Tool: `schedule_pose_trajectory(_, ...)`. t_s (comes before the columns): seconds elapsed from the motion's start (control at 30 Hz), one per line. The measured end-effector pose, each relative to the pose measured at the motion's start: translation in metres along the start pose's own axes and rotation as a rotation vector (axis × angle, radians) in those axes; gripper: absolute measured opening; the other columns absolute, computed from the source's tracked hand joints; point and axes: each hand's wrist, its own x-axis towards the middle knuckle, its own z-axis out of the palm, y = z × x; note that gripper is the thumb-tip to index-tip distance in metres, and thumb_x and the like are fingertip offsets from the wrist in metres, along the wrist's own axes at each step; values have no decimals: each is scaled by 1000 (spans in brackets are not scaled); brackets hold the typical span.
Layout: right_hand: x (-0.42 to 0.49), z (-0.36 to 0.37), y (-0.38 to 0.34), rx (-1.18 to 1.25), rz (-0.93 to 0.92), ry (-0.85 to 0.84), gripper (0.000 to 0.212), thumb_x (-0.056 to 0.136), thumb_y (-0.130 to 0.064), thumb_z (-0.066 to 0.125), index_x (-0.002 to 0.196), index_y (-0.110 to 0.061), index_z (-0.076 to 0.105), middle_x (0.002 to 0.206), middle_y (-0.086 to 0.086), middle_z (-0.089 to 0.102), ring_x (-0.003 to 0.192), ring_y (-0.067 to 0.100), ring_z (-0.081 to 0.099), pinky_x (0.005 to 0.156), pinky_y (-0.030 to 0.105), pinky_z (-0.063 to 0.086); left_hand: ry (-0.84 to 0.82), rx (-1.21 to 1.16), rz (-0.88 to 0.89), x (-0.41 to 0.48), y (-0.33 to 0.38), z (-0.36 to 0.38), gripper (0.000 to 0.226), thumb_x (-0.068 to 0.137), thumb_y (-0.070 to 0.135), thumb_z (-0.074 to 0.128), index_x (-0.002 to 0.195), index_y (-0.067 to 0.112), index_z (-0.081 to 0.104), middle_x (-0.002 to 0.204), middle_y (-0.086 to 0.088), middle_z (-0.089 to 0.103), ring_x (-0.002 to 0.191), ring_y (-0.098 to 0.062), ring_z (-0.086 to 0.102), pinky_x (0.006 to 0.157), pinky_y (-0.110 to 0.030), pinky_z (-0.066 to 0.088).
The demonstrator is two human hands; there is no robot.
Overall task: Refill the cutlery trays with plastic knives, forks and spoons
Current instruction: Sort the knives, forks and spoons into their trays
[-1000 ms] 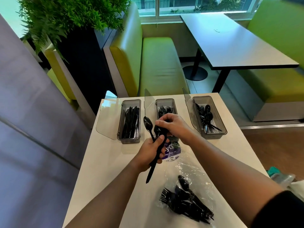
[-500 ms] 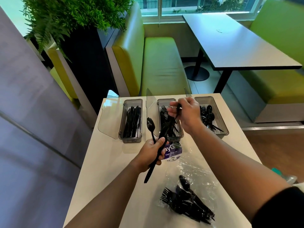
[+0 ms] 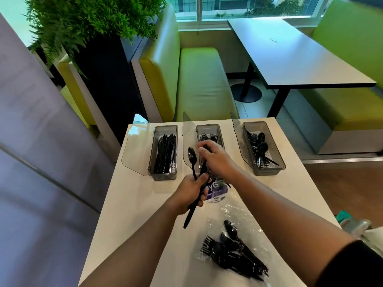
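Over the near end of the fork tray (image 3: 208,126), the right hand (image 3: 216,160) bends its fingers down onto the top of a black bundle (image 3: 189,216) of cutlery; whether it grips a piece cannot be told. The left hand (image 3: 191,194), just below and nearly touching it, is clamped round that bundle. A spoon (image 3: 191,155) stands up out of the fist and handles poke out beneath.

Under the hands lies a clear bag (image 3: 244,216) with a purple label (image 3: 216,190). More black forks and spoons are heaped in its near end (image 3: 234,255).

Three trays stand in a row at the far edge of the white table (image 3: 124,204). The knife tray (image 3: 162,176) on the left holds knives (image 3: 165,154). The fork tray in the middle shows forks (image 3: 209,136) at its far end. The spoon tray (image 3: 269,170) on the right holds spoons (image 3: 260,145). Each tray's clear lid (image 3: 134,150) stands open on its left side.

Beyond the table are a green bench (image 3: 199,79), a dark table (image 3: 290,59) and a plant (image 3: 83,23).
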Motion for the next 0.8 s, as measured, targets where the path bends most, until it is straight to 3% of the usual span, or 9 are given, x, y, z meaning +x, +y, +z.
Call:
schedule_pose_trajectory(0.1,-4,7,-1,-110,-13,-31,32,92,-47,66,116,-27,62,99,-2,68,91,9,64,84,36,54,-8,19,7,1,1,1,28,107,33,47,106,7,57,65,-4,52,49,-14,42,45,-25,34)
schedule_pose_trajectory(0.27,-5,9,0,-191,-11,-51,34,85,-41,77,109,-22,63,91,-6,65,82,9,62,70,28,49,-24,92,29,0,0,3,26,106,32,49,101,8,56,66,-5,53,50,-14,42,46,-27,34)
schedule_pose_trajectory(0.37,-5,9,0,-192,-39,-42,13,95,-29,64,103,-19,64,90,-1,66,81,15,63,75,37,54,-37,106,38,-1,-1,6,24,105,31,52,101,8,56,67,-6,54,51,-14,42,46,-26,34)
schedule_pose_trajectory(0.47,0,6,-1,-181,-49,51,18,99,-18,45,99,-18,63,78,2,66,72,16,60,72,44,54,-73,137,64,-1,0,9,22,104,30,53,101,9,55,69,-6,55,52,-14,44,46,-27,35)
schedule_pose_trajectory(0.53,6,-1,-4,-99,-50,95,22,100,-13,40,98,-18,61,73,4,65,63,14,58,64,43,52,-96,138,73,-1,1,11,18,104,28,53,98,11,54,69,-5,55,52,-14,45,45,-26,36)
schedule_pose_trajectory(0.6,12,-13,-12,15,-49,166,24,104,-12,38,96,-17,60,71,3,61,50,7,50,51,32,42,-108,131,70,0,1,12,16,105,28,53,98,13,53,68,-4,56,51,-13,45,43,-25,36)
schedule_pose_trajectory(0.67,21,-33,-24,136,-60,258,25,106,-12,39,94,-18,60,68,1,57,50,9,47,48,27,36,-119,91,66,1,1,14,17,105,27,51,105,11,53,68,-3,56,51,-13,44,42,-24,35)
schedule_pose_trajectory(0.8,41,-87,-39,435,-32,329,24,109,-18,37,100,-16,59,67,1,51,48,17,52,46,26,41,-118,2,85,6,0,16,18,106,27,50,108,9,52,68,-4,56,50,-13,43,41,-23,33)
